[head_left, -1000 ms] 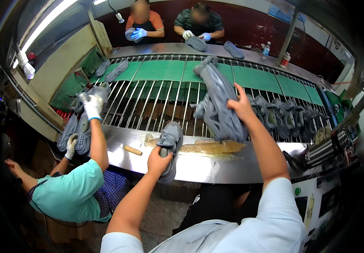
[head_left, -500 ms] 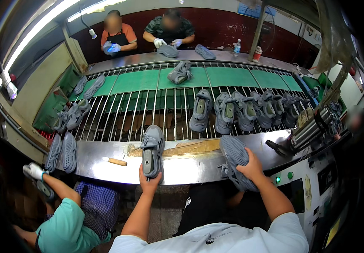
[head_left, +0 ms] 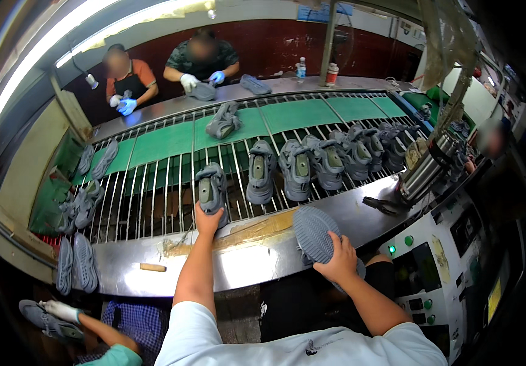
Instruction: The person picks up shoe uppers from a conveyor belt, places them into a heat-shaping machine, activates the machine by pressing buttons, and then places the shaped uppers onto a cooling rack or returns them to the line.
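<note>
My left hand [head_left: 209, 217] is closed round the heel of a grey sneaker [head_left: 212, 183], toe pointing away, over the near part of the metal rods. A dark green insert shows in its opening. My right hand [head_left: 338, 263] grips a second grey sneaker [head_left: 316, 233], turned so that its patterned sole faces up, above the bench's front edge. Immediately right of the left-hand shoe, a row of similar sneakers [head_left: 261, 174] stands along the rods. Whether the left-hand shoe bears on the rods I cannot tell.
A wooden-handled tool [head_left: 152, 267] and brown tape [head_left: 257, 229] lie on the metal bench [head_left: 116, 253]. A steel flask [head_left: 427, 168] stands right. Grey soles [head_left: 84, 262] rest at left. A gloved co-worker [head_left: 61, 311] holds a shoe nearby; two others work across the green belt [head_left: 171, 137].
My left hand has carried its sneaker forward from the bench edge to the rods. The right-hand sneaker stays sole-up near the front edge. The view has swung to the right.
</note>
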`<state>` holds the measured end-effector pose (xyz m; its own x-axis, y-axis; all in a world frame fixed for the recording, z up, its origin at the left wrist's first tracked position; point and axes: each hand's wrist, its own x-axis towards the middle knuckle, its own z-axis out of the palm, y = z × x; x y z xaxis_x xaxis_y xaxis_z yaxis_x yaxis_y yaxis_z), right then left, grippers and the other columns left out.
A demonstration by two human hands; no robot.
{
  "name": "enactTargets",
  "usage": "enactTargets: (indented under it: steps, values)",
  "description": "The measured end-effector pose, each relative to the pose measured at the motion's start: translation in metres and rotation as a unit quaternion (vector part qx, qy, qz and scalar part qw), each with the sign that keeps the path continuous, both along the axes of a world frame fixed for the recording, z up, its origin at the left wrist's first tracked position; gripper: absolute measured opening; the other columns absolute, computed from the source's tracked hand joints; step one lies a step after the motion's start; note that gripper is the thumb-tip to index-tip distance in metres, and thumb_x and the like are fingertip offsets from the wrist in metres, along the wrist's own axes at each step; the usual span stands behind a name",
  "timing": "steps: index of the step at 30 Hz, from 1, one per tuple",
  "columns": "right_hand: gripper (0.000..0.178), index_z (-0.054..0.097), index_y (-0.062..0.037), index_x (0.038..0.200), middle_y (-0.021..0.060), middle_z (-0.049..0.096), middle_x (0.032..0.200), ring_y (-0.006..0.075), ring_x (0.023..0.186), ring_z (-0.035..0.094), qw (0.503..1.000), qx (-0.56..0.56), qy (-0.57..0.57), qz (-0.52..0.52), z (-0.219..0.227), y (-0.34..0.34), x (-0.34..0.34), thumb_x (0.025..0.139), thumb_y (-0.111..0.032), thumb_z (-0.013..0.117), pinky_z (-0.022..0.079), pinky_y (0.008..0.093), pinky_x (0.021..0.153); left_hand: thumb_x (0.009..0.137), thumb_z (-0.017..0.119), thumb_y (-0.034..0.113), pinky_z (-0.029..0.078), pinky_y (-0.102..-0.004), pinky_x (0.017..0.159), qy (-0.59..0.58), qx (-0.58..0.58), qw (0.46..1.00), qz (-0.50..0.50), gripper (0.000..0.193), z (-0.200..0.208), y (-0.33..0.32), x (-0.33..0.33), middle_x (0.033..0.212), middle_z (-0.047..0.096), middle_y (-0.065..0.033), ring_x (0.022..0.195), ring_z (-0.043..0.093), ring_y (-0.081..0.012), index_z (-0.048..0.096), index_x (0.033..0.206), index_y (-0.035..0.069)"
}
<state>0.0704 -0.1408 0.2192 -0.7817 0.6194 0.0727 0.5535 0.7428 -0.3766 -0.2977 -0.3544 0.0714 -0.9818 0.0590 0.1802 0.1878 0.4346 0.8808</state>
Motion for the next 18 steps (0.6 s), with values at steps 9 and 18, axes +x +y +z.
enactTargets:
  steps: [9,18]
  values:
    - [0.093,0.036,-0.016,0.137,0.0206,0.044,0.122,0.04,0.114,0.046,1.0,-0.02,0.0,-0.012,0.004,0.005,-0.012,0.057,-0.041,0.076,0.037,0.0463,0.098,0.064,0.077,0.019,0.028,-0.0485,0.106,0.092,-0.045,0.994,0.05,0.083,-0.004,0.02,-0.027,0.137,0.039,-0.0225,0.13,0.032,-0.0403,0.035,0.135,0.003]
    - [0.091,0.037,-0.0164,0.137,0.0199,0.044,0.121,0.0388,0.114,0.046,1.0,0.005,0.01,0.005,-0.001,0.003,-0.015,0.059,-0.044,0.075,0.037,0.046,0.098,0.066,0.074,0.024,0.032,-0.0474,0.106,0.158,-0.097,0.977,-0.102,0.079,0.078,0.183,-0.026,0.135,0.04,-0.024,0.127,0.037,-0.0404,0.039,0.132,0.001]
